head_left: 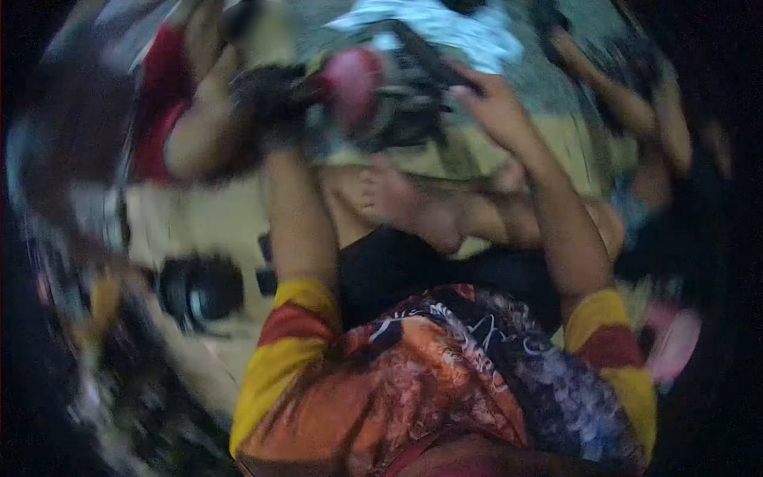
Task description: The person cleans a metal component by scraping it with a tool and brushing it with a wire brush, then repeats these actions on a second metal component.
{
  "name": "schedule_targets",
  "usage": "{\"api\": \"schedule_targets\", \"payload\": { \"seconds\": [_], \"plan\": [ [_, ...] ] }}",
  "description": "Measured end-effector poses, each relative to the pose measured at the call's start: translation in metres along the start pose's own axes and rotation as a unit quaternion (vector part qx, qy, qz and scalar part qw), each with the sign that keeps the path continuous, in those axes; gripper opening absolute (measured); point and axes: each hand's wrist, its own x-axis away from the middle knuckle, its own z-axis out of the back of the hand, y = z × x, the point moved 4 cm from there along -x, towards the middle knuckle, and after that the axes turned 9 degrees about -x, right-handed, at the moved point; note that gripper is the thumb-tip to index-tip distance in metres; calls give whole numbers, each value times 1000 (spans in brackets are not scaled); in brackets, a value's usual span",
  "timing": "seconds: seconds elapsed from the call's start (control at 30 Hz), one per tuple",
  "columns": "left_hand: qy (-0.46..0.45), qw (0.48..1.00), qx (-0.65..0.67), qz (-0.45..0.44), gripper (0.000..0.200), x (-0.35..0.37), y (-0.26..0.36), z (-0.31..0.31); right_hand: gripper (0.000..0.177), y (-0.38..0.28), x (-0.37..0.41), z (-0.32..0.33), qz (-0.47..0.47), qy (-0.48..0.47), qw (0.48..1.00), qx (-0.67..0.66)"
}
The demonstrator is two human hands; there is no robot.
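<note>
The view is badly smeared by motion. My right hand [494, 105] reaches forward at upper right, thumb and fingers bent around the lower end of a long dark object [421, 54]. What kind of object it is, I cannot make out. My left forearm [298, 215] stretches forward, and its hand is lost in a dark blur [274, 99]; its fingers cannot be seen. Just right of that blur is a rounded red thing [351, 86]. Below and right of it lies a jumble of dark parts [409, 119], too blurred to name.
Crumpled pale blue cloth [469, 32] lies beyond my hands. My bare foot [405, 199] and crossed legs rest on the light floor [159, 211]. A black round object [200, 288] sits at left, a pink item [674, 338] at right. Other people's limbs show at upper left and right.
</note>
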Motion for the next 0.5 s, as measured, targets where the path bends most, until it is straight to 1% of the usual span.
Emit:
{"api": "schedule_targets", "payload": {
  "seconds": [0.03, 0.07, 0.1, 0.13, 0.17, 0.2, 0.23, 0.27, 0.3, 0.33, 0.37, 0.4, 0.43, 0.47, 0.5],
  "plan": [
    [0, 999, -45, -28, 30, 0, -3, -6, 41, -2, -17, 0, 36, -17, 999, 18],
    [-2, 992, -110, -59, 29, -1, -7, -14, 41, 7, -32, -3, 10, -21, 1000, 16],
    [-2, 978, -185, -91, 28, -8, -12, -22, 42, 9, -42, -7, 76, -16, 997, 16],
    [2, 960, -255, -119, 27, -13, -22, -27, 42, 23, -49, -5, 25, -18, 997, 67],
    [11, 945, -295, -140, 26, -17, -27, -27, 43, 18, -46, -6, 56, -41, 996, 50],
    [18, 932, -325, -161, 25, -23, -31, -27, 44, 11, -34, -6, 56, -40, 993, 97],
    [24, 920, -347, -179, 25, -27, -33, -26, 44, 19, -24, -6, 42, -56, 996, 63],
    [29, 913, -358, -194, 24, -29, -34, -26, 43, 4, -8, -11, 29, -58, 994, 88],
    [33, 916, -347, -196, 23, -33, -36, -22, 43, -10, 6, -12, 11, -51, 992, 112],
    [47, 912, -352, -203, 23, -27, -19, -21, 43, -16, 13, -11, 23, -63, 991, 114],
    [-14, 981, -138, -133, 22, -22, -15, -29, 43, -16, 22, -9, 13, -69, 993, 98],
    [-84, 991, 87, -48, 21, -14, -15, -45, 43, -14, 32, -5, -3, -68, 994, 81],
    [-2, 926, -326, -191, 18, -21, -19, -46, 43, -2, 16, 9, -18, -58, 996, 72],
    [59, 665, -670, -325, 16, -5, -9, -56, 44, 3, 23, 12, -22, -76, 993, 92],
    [38, 805, -526, -272, 15, -25, -19, -50, 44, 5, 20, 13, -5, -63, 993, 95]
  ]
}}
